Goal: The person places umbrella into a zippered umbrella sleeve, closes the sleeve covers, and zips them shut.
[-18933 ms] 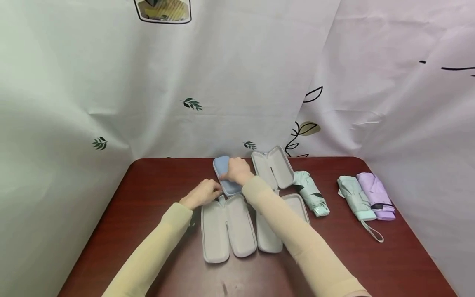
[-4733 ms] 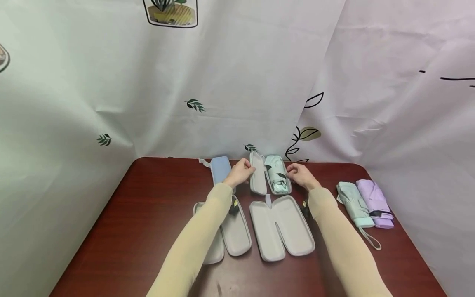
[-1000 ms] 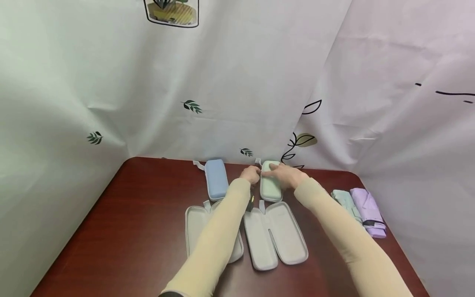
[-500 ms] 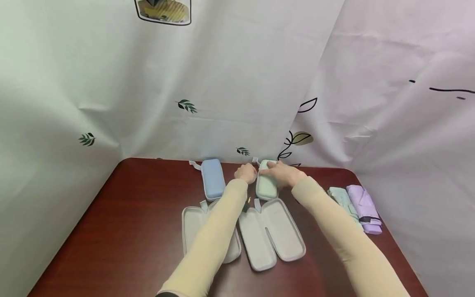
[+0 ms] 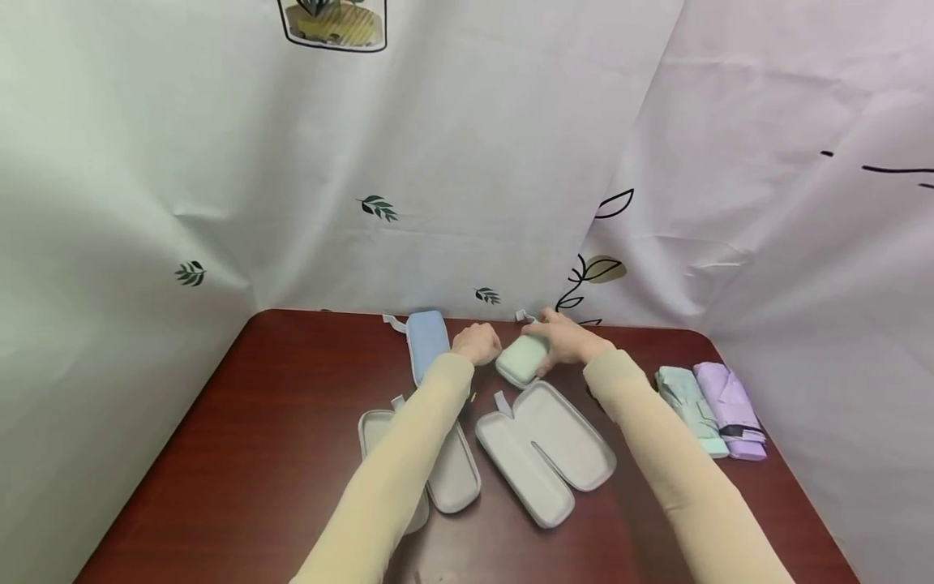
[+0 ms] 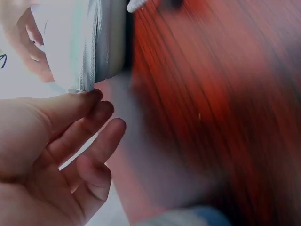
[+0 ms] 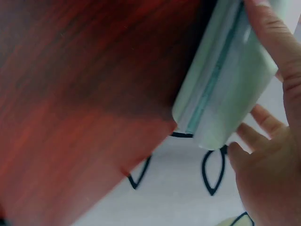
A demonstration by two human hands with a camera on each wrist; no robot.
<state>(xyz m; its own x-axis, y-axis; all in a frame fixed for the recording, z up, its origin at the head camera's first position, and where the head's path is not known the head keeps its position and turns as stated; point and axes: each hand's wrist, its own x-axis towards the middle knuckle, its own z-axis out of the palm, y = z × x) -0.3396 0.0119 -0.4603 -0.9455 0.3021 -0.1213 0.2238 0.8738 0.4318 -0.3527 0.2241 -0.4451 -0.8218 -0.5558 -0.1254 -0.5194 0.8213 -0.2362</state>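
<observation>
My right hand [image 5: 565, 339] grips a pale green zip case [image 5: 524, 358] at the table's back, turned at an angle. In the right wrist view, the thumb lies along the case's zipped side [image 7: 221, 70] and the fingers curl round its far face. My left hand [image 5: 477, 344] is at the case's left. In the left wrist view, its thumb and forefinger pinch at the end of the zipper [image 6: 87, 77]; the pull itself is hidden between the fingertips. A wrist loop [image 5: 524, 315] sticks out behind the case. The case's contents are hidden.
A closed blue case [image 5: 426, 337] lies left of the left hand. Two opened grey-lined cases stand nearer the front, a left one [image 5: 456, 478] partly under the left sleeve and a right one [image 5: 572, 434]. Mint [image 5: 686, 397] and lilac [image 5: 726, 401] folded umbrellas lie at the right.
A leaf-patterned mint umbrella went from the table into the green case, which was then folded closed. In the last half second the case has tilted and turned; the right opened case has also turned.
</observation>
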